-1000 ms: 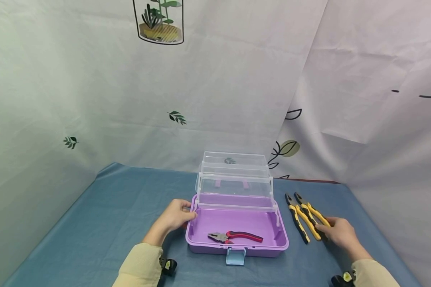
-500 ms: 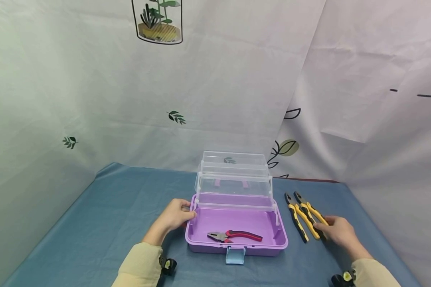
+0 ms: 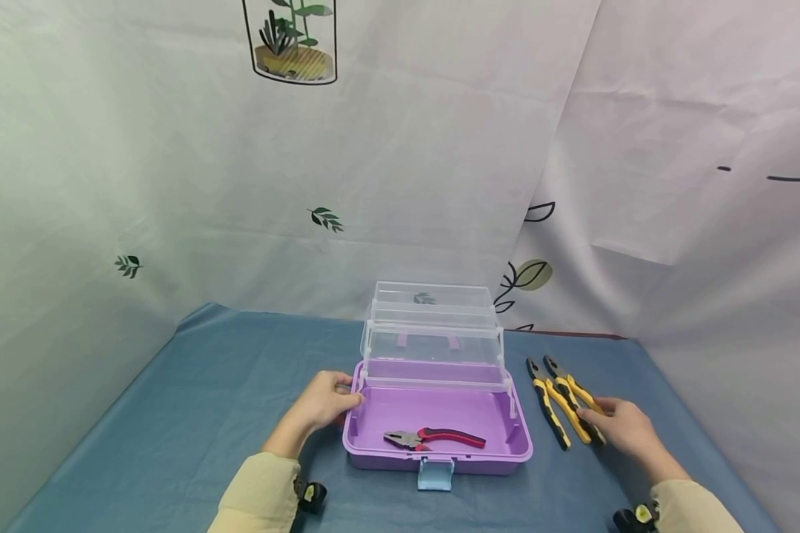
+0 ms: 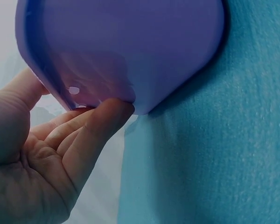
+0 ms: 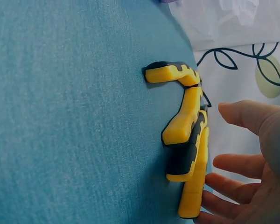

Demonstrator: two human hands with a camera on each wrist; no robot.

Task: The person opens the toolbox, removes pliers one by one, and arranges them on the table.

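A purple toolbox [image 3: 470, 409] with its clear lid raised sits mid-table in the head view. My left hand [image 3: 325, 403] grips its left wall, thumb over the rim and fingers outside; the left wrist view shows the fingertips on the purple wall [image 4: 177, 42]. Red-and-black pliers [image 3: 450, 435] lie inside the box, near the front. To its right are two yellow-and-black pliers, the left pair [image 3: 541, 383] and the right pair [image 3: 563, 385]. My right hand [image 3: 630, 429] is at the right pair's handles, its thumb and fingers spread around them. In the right wrist view, a gap separates the thumb from the handles.
Blue cloth [image 3: 240, 385] covers the table. The clear lid and its tray [image 3: 433, 318] stand up behind the box. A light blue latch [image 3: 435, 475] hangs at its front. Pale printed fabric [image 3: 427, 163] hangs behind and at the sides.
My right hand has shifted slightly left and away over the right pair's handles. The left hand, toolbox and pliers keep their places, apart from a slight view shift.
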